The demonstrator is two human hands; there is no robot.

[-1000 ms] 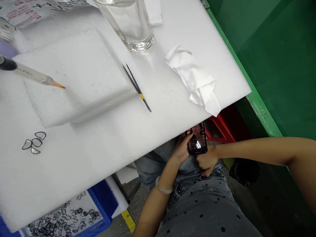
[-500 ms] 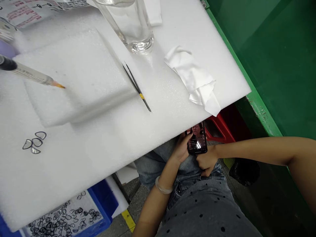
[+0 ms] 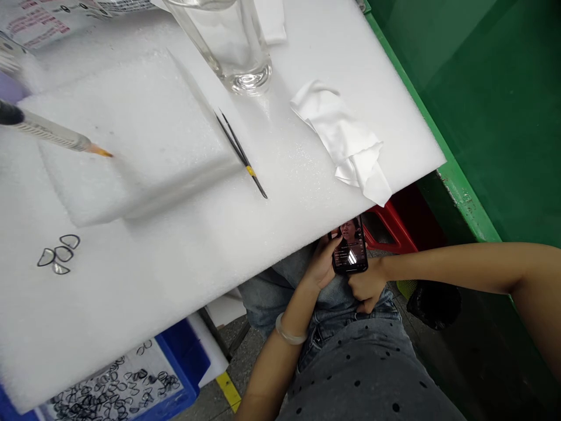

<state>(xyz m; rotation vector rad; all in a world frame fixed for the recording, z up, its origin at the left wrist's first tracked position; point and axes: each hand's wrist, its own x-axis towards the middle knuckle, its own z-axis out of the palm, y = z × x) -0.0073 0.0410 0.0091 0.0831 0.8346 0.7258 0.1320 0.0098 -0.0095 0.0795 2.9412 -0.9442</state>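
Note:
Below the table edge, over my lap, my left hand (image 3: 322, 266) is closed around a smartphone (image 3: 350, 254) with its screen lit. A pale bangle (image 3: 287, 331) circles that wrist. My right hand (image 3: 368, 285) rests at the phone's lower right corner, its fingers curled in on my jeans. The inside of that hand is hidden, and I cannot tell whether it touches the phone. Dark tweezers (image 3: 241, 155) with a yellow band lie on the white foam sheet (image 3: 184, 257). A crumpled white cloth (image 3: 344, 137) lies near the foam's edge, above the phone.
On the foam stand a clear glass (image 3: 245, 58) and a raised foam block (image 3: 131, 117). A syringe-like tube (image 3: 52, 131) with an orange tip reaches over the block. Several small D-shaped rings (image 3: 63, 254) lie lower left. More fill a blue bin (image 3: 190, 362) below. A green panel (image 3: 491, 105) borders the right.
The things on the left of the foam appear very slightly farther left in view. My hands and the phone stay in place.

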